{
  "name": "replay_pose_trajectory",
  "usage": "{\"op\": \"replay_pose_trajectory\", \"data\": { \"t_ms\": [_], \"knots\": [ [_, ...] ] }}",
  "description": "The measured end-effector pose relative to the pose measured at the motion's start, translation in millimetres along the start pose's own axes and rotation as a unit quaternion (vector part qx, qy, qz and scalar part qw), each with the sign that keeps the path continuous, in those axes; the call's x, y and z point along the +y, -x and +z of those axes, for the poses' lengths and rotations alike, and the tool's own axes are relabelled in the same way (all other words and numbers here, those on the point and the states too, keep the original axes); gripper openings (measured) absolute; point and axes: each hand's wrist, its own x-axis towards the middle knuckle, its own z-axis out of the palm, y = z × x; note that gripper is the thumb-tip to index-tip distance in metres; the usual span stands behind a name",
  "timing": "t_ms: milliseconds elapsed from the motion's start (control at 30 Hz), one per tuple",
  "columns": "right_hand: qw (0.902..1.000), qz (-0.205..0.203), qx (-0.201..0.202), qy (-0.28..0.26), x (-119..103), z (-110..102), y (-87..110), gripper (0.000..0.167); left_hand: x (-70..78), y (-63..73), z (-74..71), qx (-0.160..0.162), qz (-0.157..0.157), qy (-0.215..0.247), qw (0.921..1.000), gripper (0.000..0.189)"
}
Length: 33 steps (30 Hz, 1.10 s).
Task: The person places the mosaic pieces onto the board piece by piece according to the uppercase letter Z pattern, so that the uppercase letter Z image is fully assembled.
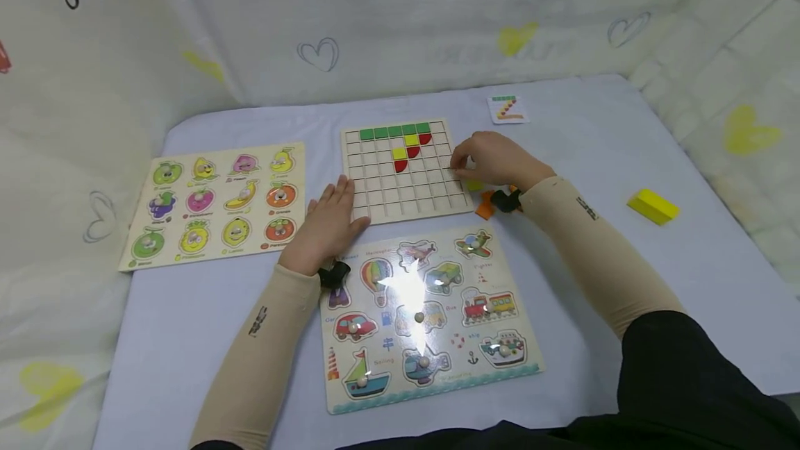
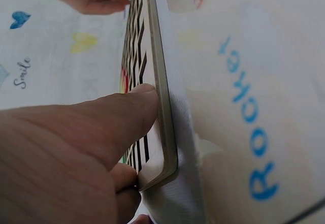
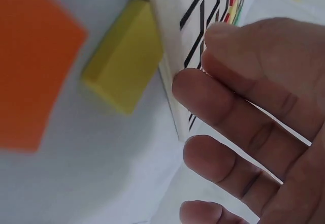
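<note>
Black clothing (image 1: 681, 373) fills the bottom edge, the body cut off by the frame. Under everything spreads a white-draped counter (image 1: 581, 123), its near edge out of sight. Nearer the body than the left fingers, a vehicle puzzle board (image 1: 450, 389) loses its middle to glare, and a black wrist device (image 1: 334, 275) hides part of its rocket (image 1: 339, 297). Left of those fingers lies a fruit puzzle board (image 1: 215, 218), twelve fruit pieces filling it.

Between both hands' fingers sits the grid board (image 1: 406, 193); it bears five green squares (image 1: 395, 131), two yellow squares (image 1: 399, 153) and three red quarter-rounds (image 1: 413, 152). At its near left corner the left hand (image 1: 326, 228) rests released, fingers straight. At its right edge the right hand's (image 1: 496, 158) fingers bend; whether they pinch anything cannot be told.

Well right of them lies a yellow block (image 1: 653, 206); beyond them, a pattern card (image 1: 507, 110). Beside them, orange pieces (image 1: 485, 205) are partly blocked by the right wrist's device (image 1: 505, 201), and a yellow piece (image 3: 124, 56) lies against the grid board.
</note>
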Motion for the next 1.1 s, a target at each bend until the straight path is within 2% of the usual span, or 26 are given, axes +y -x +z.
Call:
{"op": "replay_pose_trajectory", "data": {
  "t_ms": [200, 433, 633, 967, 1100],
  "knots": [
    [0.9997, 0.018, -0.012, -0.010, 9, 3, 16.9, 0.018, -1.0, -0.2, 0.3, -0.001, 0.001, 0.004, 1.0000, 0.086],
    [0.9990, 0.041, -0.014, 0.002, 17, 6, 30.9, 0.024, -0.5, 0.5, -0.9, -0.004, 0.003, 0.006, 1.0000, 0.086],
    [0.9988, 0.046, -0.012, 0.010, 23, 5, 39.8, 0.025, 0.0, 0.5, -0.9, -0.002, 0.005, 0.005, 1.0000, 0.085],
    [0.9985, 0.054, -0.006, -0.003, 20, 3, 35.6, 0.025, -0.9, 0.4, -0.2, -0.001, 0.006, 0.007, 1.0000, 0.086],
    [0.9995, 0.030, 0.004, 0.000, 13, 2, 27.7, 0.026, -1.8, -0.4, 1.1, 0.001, 0.006, 0.007, 1.0000, 0.086]
  ]
}}
